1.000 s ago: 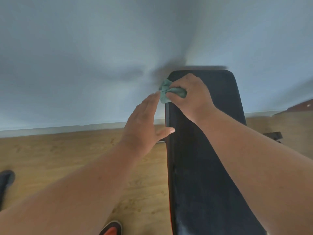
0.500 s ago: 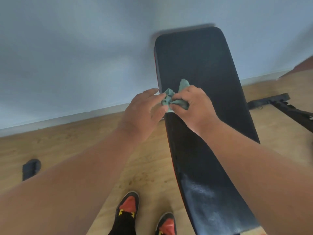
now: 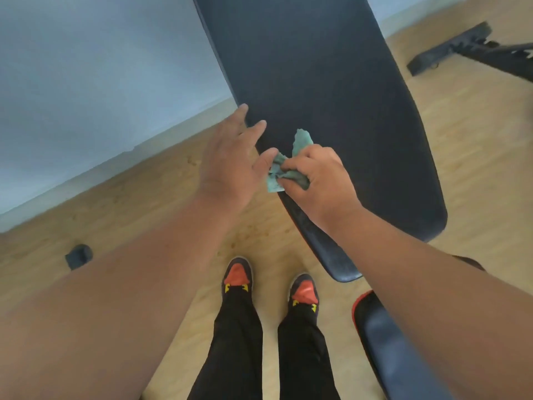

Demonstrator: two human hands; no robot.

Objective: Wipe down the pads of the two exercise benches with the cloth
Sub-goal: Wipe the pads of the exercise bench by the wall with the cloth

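A long black back pad (image 3: 331, 90) of an exercise bench slopes up from the lower middle to the top of the view. My right hand (image 3: 317, 177) grips a crumpled green cloth (image 3: 284, 166) against the pad's left edge. My left hand (image 3: 230, 160) is beside it with fingers straight, fingertips on the pad's left rim and the thumb touching the cloth. A second black pad with a red edge (image 3: 386, 342) lies at the lower right, partly hidden by my right forearm.
I stand on a light wooden floor (image 3: 144, 203) with my two red-and-black shoes (image 3: 239, 277) just left of the bench. A pale blue wall (image 3: 86, 82) rises at the left. A black bench foot bar (image 3: 450, 50) lies at the upper right; a small dark object (image 3: 78, 255) sits at the left.
My right hand has dragged the cloth down the pad's left edge from near the top to its lower half. My left hand followed alongside, and my view tilted downward.
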